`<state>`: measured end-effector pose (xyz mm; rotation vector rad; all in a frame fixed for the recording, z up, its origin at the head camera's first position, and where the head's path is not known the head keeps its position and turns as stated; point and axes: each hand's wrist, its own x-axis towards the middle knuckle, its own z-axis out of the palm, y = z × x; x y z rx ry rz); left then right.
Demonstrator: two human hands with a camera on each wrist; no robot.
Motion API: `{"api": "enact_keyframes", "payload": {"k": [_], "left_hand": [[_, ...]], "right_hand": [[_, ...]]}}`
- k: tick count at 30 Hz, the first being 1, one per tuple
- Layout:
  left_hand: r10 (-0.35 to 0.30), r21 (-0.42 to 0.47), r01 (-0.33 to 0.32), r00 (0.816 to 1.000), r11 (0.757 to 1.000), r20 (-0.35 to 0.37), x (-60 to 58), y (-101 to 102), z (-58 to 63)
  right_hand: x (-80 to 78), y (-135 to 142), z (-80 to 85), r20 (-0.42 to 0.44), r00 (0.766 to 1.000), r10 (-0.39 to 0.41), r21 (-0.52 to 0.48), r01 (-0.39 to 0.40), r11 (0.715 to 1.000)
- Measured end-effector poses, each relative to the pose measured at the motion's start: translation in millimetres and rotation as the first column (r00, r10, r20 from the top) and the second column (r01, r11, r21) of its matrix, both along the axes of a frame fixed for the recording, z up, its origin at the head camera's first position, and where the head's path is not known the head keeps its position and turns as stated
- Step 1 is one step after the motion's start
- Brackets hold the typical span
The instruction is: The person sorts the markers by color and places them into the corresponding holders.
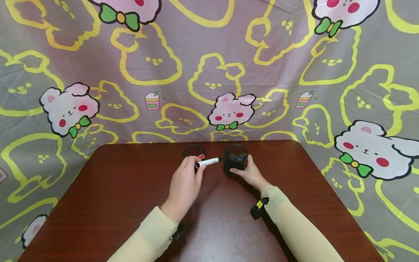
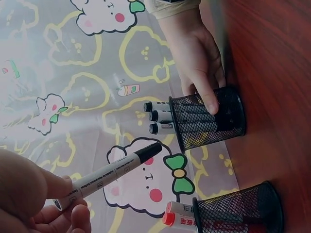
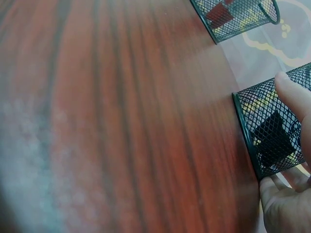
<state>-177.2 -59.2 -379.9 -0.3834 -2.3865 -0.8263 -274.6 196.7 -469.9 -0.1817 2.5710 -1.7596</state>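
My left hand pinches a white whiteboard marker with a black cap near its plain end. The cap points toward a black mesh pen holder on the right. My right hand grips that holder round its side, thumb in front. Three black-capped markers stand in it, their ends above the rim. Beyond my left hand is a second mesh pen holder, holding two markers with red ends; in the head view my left hand partly hides it.
Both pen holders stand near the far edge of a brown wooden table. A patterned curtain with cartoon rabbits hangs behind the table and along its sides. A small black camera sits at my right wrist.
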Motion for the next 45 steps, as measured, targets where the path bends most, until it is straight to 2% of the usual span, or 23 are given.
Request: {"api": "enact_keyframes", "payload": {"k": [7, 19, 30, 38, 45], "left_hand": [[-0.014, -0.016, 0.013, 1.000, 1.000, -0.024, -9.1, 6, 2.9], [-0.015, -0.036, 0.016, 0.999, 0.999, 0.039, -24.1, 16, 3.6], [-0.031, -0.072, 0.032, 0.999, 0.997, 0.023, -36.0, 23, 2.4], [-0.033, -0.092, 0.035, 0.999, 0.995, 0.024, -40.7, 25, 2.4], [-0.055, -0.101, 0.060, 0.997, 0.993, 0.055, -46.2, 28, 6.4]], "right_hand": [[0.7, 0, -0.2, 0.010, 1.000, 0.003, -0.006, -0.003, 1.000], [0.0, 0, -2.4, 0.006, 1.000, -0.003, -0.010, 0.003, 1.000], [0.2, -1, -0.2, 0.014, 1.000, -0.020, 0.008, 0.020, 1.000], [-20.0, 5, -31.1, 0.013, 0.999, -0.035, 0.004, 0.035, 0.999], [-21.0, 7, -31.5, -0.006, 0.999, -0.039, 0.004, 0.039, 0.999]]}}
